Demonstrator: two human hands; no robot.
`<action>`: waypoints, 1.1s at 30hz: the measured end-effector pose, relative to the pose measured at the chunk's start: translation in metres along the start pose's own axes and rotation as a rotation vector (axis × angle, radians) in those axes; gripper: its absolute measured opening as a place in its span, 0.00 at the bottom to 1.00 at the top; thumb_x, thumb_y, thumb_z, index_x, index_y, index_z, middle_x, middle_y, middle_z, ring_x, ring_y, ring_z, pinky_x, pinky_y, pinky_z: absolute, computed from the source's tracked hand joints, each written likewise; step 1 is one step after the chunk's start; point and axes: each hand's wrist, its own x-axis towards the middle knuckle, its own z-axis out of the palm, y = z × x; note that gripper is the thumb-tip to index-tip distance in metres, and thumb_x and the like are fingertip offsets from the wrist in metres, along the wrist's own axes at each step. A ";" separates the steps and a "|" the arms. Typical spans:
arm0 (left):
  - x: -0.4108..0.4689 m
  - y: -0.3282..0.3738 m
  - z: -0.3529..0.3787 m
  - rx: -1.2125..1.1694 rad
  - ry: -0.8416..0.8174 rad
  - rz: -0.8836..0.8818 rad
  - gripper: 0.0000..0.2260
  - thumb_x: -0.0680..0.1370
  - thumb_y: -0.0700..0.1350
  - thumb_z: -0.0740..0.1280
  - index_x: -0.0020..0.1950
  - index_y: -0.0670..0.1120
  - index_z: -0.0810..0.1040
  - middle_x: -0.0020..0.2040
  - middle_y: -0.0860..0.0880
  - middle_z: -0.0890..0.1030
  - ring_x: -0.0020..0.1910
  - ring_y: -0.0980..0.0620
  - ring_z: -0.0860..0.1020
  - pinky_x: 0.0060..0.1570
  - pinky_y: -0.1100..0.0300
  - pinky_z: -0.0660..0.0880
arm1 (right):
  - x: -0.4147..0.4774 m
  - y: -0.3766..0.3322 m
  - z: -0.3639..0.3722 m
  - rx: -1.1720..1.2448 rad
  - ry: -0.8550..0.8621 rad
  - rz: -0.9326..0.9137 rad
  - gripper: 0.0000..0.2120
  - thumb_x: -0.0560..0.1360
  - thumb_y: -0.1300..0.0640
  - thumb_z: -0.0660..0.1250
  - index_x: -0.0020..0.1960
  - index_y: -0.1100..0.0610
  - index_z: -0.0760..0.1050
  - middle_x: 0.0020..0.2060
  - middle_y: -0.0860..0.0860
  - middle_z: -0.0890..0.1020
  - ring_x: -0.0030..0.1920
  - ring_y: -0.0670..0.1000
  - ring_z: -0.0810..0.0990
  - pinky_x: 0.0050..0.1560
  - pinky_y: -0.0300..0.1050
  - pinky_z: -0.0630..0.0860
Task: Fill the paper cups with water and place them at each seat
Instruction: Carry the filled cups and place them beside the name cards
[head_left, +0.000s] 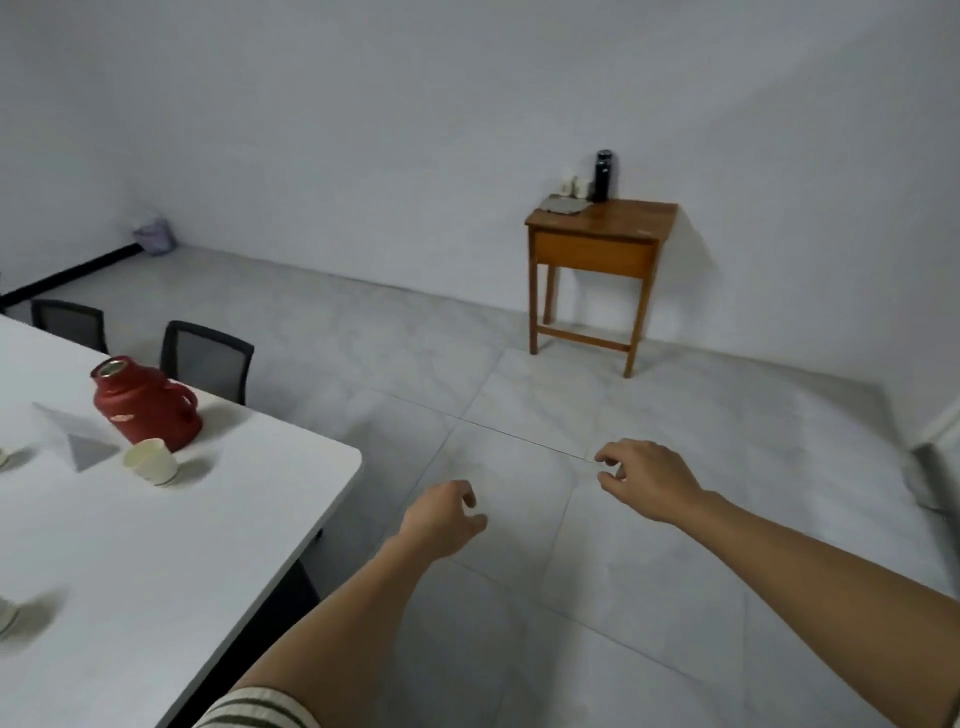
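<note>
A red thermos jug (145, 402) with its top uncovered stands on the white table (171, 561) near the far right corner. A white paper cup (151, 461) sits just in front of it. Parts of two more cups show at the left edge, one cup (2, 457) farther away and another cup (6, 616) nearer. My left hand (444, 519) and my right hand (647, 480) are both stretched out over the floor to the right of the table. Their fingers hang loosely curled and hold nothing.
Two dark mesh chairs (205, 358) stand at the table's far side. A small wooden side table (597, 244) against the wall carries a black bottle (602, 175), small white cups and a grey cloth. A bin (154, 236) sits in the far corner. A clear sign holder (78, 441) stands on the white table.
</note>
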 end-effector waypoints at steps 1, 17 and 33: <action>0.009 -0.007 -0.008 -0.007 0.003 -0.021 0.15 0.77 0.55 0.68 0.58 0.48 0.75 0.54 0.47 0.79 0.50 0.47 0.78 0.50 0.54 0.76 | 0.023 -0.005 -0.001 -0.010 -0.008 -0.026 0.15 0.79 0.47 0.63 0.63 0.48 0.77 0.57 0.44 0.81 0.51 0.46 0.80 0.47 0.41 0.71; 0.077 -0.184 -0.099 -0.359 0.343 -0.705 0.09 0.75 0.54 0.69 0.50 0.53 0.73 0.49 0.49 0.79 0.45 0.51 0.76 0.44 0.58 0.72 | 0.347 -0.228 0.056 -0.043 -0.254 -0.682 0.15 0.78 0.48 0.62 0.63 0.48 0.77 0.57 0.44 0.81 0.52 0.46 0.80 0.49 0.42 0.73; -0.020 -0.380 -0.115 -0.731 0.672 -1.174 0.09 0.74 0.48 0.72 0.51 0.47 0.77 0.47 0.46 0.82 0.46 0.48 0.80 0.47 0.55 0.78 | 0.382 -0.497 0.178 0.008 -0.534 -0.910 0.20 0.76 0.47 0.66 0.67 0.47 0.72 0.56 0.45 0.81 0.50 0.46 0.80 0.54 0.47 0.77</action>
